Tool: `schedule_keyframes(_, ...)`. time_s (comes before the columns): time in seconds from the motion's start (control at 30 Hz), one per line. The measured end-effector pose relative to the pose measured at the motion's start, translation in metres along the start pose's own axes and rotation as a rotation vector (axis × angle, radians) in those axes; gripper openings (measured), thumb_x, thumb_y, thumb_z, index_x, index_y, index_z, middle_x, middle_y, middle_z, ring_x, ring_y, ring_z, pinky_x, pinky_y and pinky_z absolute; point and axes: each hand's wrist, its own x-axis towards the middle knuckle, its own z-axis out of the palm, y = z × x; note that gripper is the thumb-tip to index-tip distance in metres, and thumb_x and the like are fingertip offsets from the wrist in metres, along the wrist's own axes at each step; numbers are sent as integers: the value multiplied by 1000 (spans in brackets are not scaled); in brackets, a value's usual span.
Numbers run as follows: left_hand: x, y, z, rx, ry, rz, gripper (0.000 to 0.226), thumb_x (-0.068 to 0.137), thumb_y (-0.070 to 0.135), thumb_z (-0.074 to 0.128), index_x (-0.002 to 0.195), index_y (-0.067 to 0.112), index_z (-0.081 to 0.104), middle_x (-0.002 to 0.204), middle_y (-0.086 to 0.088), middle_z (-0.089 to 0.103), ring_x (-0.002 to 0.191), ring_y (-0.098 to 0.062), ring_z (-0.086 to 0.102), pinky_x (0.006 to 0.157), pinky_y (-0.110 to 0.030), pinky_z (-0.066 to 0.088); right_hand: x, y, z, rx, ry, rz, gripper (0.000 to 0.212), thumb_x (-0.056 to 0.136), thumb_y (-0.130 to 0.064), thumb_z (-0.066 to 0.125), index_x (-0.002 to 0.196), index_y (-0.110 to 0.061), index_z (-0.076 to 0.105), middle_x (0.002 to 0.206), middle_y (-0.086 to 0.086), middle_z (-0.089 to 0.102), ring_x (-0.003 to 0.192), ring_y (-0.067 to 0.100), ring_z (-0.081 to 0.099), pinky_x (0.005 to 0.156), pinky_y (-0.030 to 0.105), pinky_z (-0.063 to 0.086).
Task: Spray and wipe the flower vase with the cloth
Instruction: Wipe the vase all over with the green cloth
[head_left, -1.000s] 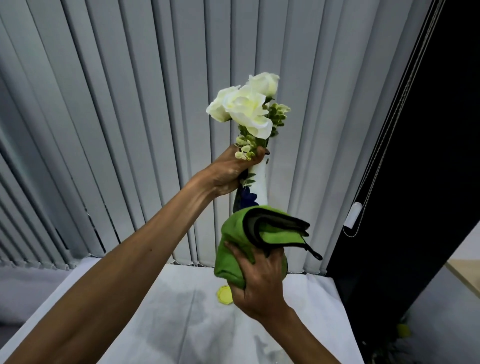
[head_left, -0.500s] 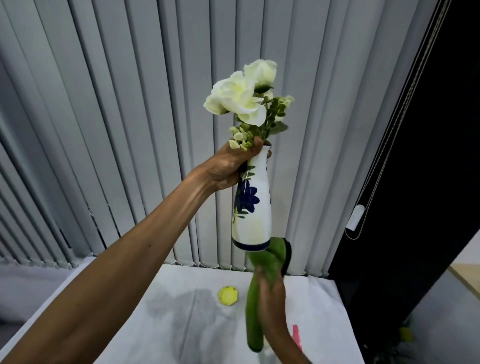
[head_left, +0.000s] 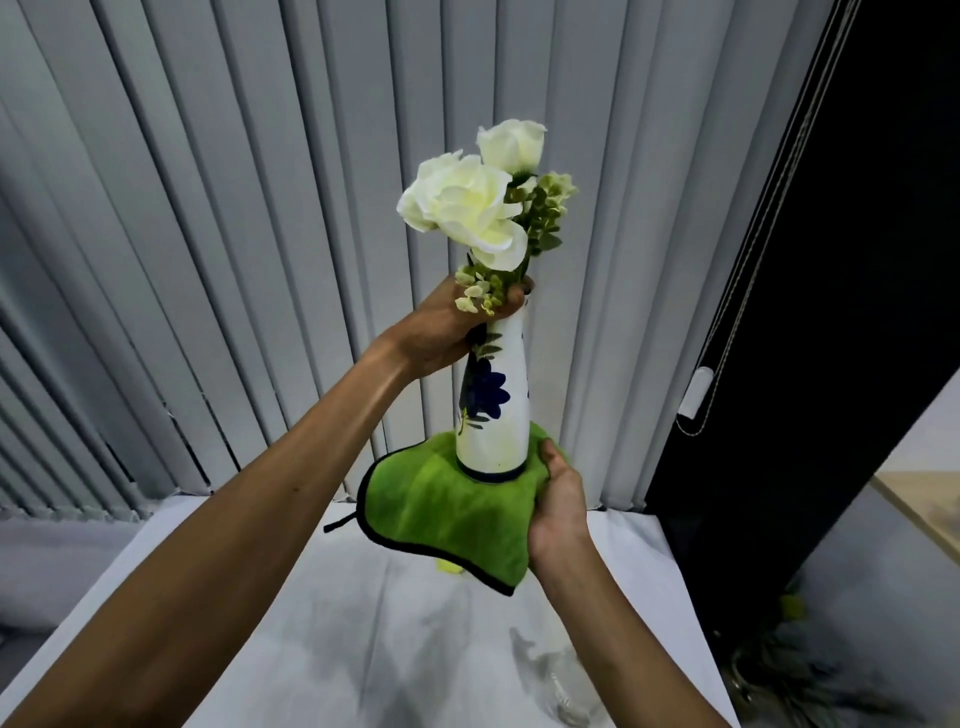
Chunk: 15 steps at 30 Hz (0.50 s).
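A tall white vase (head_left: 496, 415) with a blue flower pattern is held up in the air, upright, with white flowers (head_left: 467, 205) rising from its neck. My left hand (head_left: 447, 332) grips the vase at the neck. A green cloth (head_left: 447, 504) with a black hem is spread under the vase's base. My right hand (head_left: 558, 499) holds the cloth from the right, cupping it against the bottom of the vase.
A white table (head_left: 260, 623) lies below my arms, and a small yellow object (head_left: 448, 567) on it peeks out under the cloth. A clear bottle (head_left: 556, 680) shows faintly at the table's front. Grey vertical blinds (head_left: 208, 260) hang behind; a dark panel (head_left: 857, 260) stands right.
My right hand moved the cloth from the vase's side down under its base and spread it flat. The vase stays held up by my left hand.
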Motion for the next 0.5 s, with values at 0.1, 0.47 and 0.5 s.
schedule_keyframes(0.1, -6, 3, -9, 52, -48, 12, 32, 87, 13, 62, 119, 8, 61, 112, 2, 69, 104, -7, 64, 96, -25, 49, 0, -3, -1, -69, -37, 62, 44, 103, -41, 48, 123, -10, 72, 117, 25, 74, 115, 43, 66, 105, 59, 48)
schedule_keyframes(0.47, -8, -4, 4, -152, -119, -37, 10, 89, 21, 57, 95, 13, 59, 86, -1, 59, 77, -14, 56, 73, -29, 44, -11, -5, 5, -245, -104, 104, 38, 88, -35, 61, 103, -7, 83, 111, 21, 77, 88, 38, 77, 86, 49, 61)
schedule_keyframes(0.5, -7, -3, 4, -153, -92, -22, 11, 89, 22, 57, 95, 13, 59, 86, -2, 58, 77, -14, 56, 73, -28, 45, -13, -6, 7, -246, -108, 84, 42, 91, -38, 60, 111, -7, 81, 116, 22, 75, 91, 38, 77, 87, 50, 61)
